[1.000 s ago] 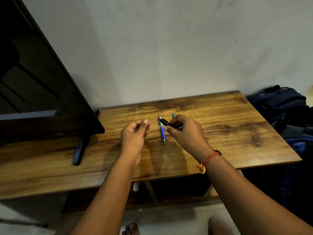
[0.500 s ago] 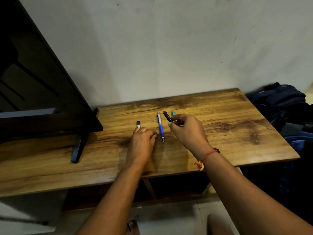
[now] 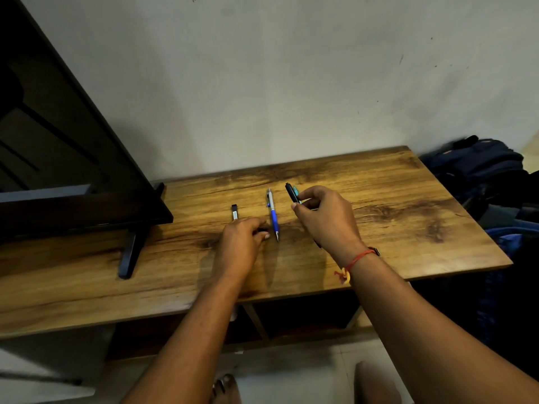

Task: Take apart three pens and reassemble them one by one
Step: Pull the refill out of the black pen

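Pens are the job, and I judge I am mid-disassembly of the first one. Nearest me, my left hand [image 3: 243, 239] rests knuckles-up on the wooden table [image 3: 87, 287] with its fingers curled down. A dark patch under the fingertips could be a part or a shadow, so I cannot tell whether it holds anything. At two o'clock from it, my right hand [image 3: 326, 220], with a red thread bracelet [image 3: 360, 256] at the wrist, pinches the black pen [image 3: 290, 193] between thumb and curled fingers, the far end pointing to eleven o'clock.

Between the hands the blue and silver click pen [image 3: 273, 214] lies on the table, tip toward me. A small black pen part [image 3: 234, 212] lies at eleven o'clock from the left hand, and a teal pen [image 3: 297, 189] peeks out just behind the black one.

To do this step well, I would group loose parts on the left, apart from the whole pens, so nothing rolls or gets mixed.

Farther off are a television [image 3: 73, 170] at nine o'clock and a backpack [image 3: 478, 164] at three. No writing is legible anywhere.
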